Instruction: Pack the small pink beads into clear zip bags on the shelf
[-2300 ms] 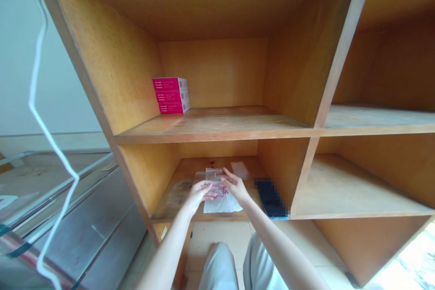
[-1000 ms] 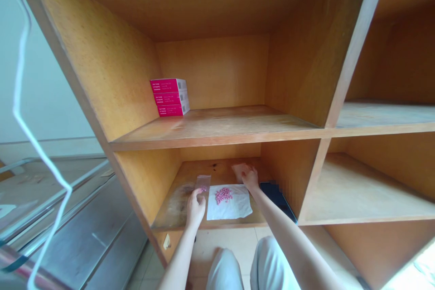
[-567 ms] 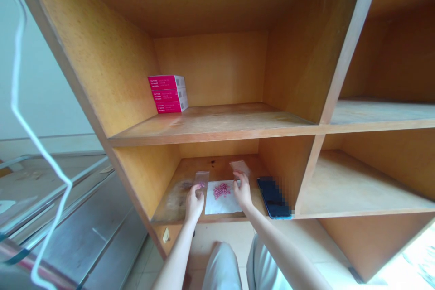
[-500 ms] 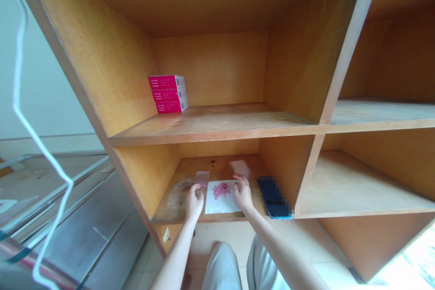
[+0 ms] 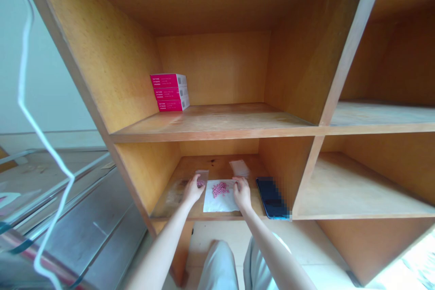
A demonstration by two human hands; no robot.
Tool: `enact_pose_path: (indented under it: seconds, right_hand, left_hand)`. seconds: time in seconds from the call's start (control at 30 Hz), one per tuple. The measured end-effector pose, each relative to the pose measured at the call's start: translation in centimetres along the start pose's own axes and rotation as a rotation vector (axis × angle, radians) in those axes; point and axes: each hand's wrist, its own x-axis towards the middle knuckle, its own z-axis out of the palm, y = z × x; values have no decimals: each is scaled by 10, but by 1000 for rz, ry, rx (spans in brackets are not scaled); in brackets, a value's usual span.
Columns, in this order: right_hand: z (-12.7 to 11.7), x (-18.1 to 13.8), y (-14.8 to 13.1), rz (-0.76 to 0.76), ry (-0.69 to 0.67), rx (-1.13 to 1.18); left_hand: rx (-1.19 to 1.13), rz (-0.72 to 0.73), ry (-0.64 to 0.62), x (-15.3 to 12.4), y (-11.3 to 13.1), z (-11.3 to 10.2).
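Observation:
My left hand (image 5: pixel 193 190) is at a small clear plastic bag (image 5: pixel 203 174) that has pink pellets inside; its thumb and forefinger are curved and apart around the pellets. Whether the fingertips press on the bag is too small to tell. To the right lies a white sheet of paper (image 5: pixel 214 206), with a heap of pink pellets (image 5: pixel 220 189) on it. My right hand (image 5: pixel 242 194) rests by the sheet's right edge, fingers bent and slightly apart, holding nothing that I can see. Behind it lies another clear bag (image 5: pixel 239 167), which looks flat.
A dark phone (image 5: pixel 270 197), partly pixelated, lies right of my right hand near the shelf's front edge. Three pink boxes (image 5: pixel 170 93) are stacked on the upper shelf (image 5: pixel 231 118). A white cable (image 5: pixel 44 140) hangs at the left, above metal and glass frames.
My left hand has moved forward from the near end of the filled bag to around its pellets. My right hand has hardly moved. The view has shifted slightly.

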Motion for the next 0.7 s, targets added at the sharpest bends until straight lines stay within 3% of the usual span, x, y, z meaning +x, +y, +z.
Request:
enact_pose_path:
  seconds: [0.27, 0.53, 0.63, 0.7]
  right_hand:
    - [-1, 0, -3, -6, -7, 14]
    - [0, 0, 0, -24, -3, 8]
    - [0, 0, 0, -43, 2, -4]
    - [0, 0, 0, -47, 6, -4]
  left_hand:
    - [224, 18, -54, 7, 7, -5]
    - [306, -64, -81, 10, 15, -6]
    - [258, -94, -51, 13, 12, -4]
    - [100, -129, 2, 16, 8, -3]
